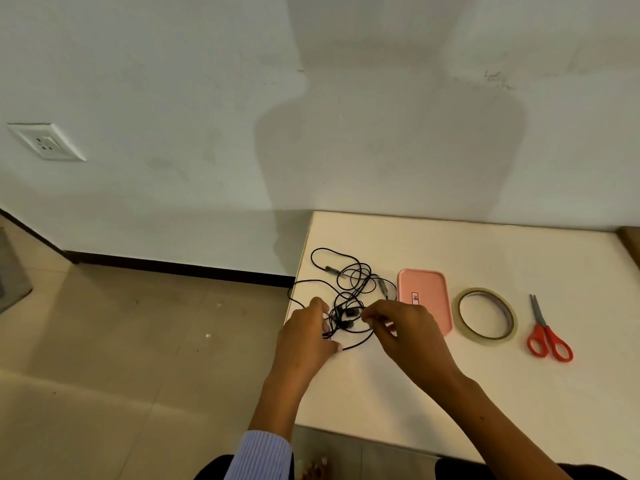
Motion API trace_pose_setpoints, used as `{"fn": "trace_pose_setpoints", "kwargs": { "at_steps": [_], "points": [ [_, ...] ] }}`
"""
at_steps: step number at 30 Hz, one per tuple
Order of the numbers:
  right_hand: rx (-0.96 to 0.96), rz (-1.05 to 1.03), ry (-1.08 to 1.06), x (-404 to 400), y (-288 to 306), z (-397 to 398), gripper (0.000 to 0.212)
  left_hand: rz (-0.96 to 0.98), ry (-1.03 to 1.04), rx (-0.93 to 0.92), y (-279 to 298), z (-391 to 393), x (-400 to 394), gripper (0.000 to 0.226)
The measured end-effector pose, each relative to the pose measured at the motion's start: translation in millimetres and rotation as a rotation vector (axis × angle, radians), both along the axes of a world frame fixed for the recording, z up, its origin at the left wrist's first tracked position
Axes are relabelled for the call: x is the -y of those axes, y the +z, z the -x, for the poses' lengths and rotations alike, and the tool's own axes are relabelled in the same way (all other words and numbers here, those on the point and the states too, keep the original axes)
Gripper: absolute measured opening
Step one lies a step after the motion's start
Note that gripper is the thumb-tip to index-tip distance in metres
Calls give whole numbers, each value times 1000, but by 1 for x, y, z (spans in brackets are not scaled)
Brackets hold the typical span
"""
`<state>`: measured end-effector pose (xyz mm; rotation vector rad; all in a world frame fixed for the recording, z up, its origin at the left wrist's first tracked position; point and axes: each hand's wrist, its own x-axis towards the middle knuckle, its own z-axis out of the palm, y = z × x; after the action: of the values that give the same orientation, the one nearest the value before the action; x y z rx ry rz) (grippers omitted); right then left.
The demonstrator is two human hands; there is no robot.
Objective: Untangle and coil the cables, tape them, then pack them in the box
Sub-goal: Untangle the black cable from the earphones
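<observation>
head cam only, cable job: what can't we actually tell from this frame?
- Left hand fingers: curled under the palm, so the exact hold on the black cables is hidden.
- Cable count and plug types: too tangled and small.
- Pink box: near corner covered by the right hand; its label is too small to read, and whether it is lidded is unclear.
- Tape roll: loose end not discernible.
- Table: right side cut off by the frame edge.

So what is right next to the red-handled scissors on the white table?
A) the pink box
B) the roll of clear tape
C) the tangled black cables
B: the roll of clear tape lies just left of the red-handled scissors on the white table, with the pink box and the tangled black cables farther left.
</observation>
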<state>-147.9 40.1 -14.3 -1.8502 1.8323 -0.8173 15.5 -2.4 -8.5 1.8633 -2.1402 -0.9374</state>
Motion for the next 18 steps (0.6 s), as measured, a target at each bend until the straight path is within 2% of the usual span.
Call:
{"fn": "trace_pose_setpoints", "kwargs": {
  "at_steps": [2, 4, 8, 13, 16, 18],
  "points": [
    [6, -5, -4, 0, 0, -1, 14, 83, -3, 75, 1, -1, 0, 46],
    [4, -6, -3, 1, 0, 0, 14, 157, 52, 66, 2, -2, 1, 34],
    [11, 3, -6, 3, -1, 0, 14, 218, 185, -44, 9, -5, 2, 15],
    [78, 38, -48, 7, 3, -5, 13, 310, 276, -194, 21, -4, 0, 11],
    [199, 58, -80, 11, 19, -10, 30, 362, 278, -301, 37, -1, -3, 12],
    [194, 30, 5, 17, 34, -14, 41, 394, 213, -337, 52, 1, -4, 12]
  ]
}}
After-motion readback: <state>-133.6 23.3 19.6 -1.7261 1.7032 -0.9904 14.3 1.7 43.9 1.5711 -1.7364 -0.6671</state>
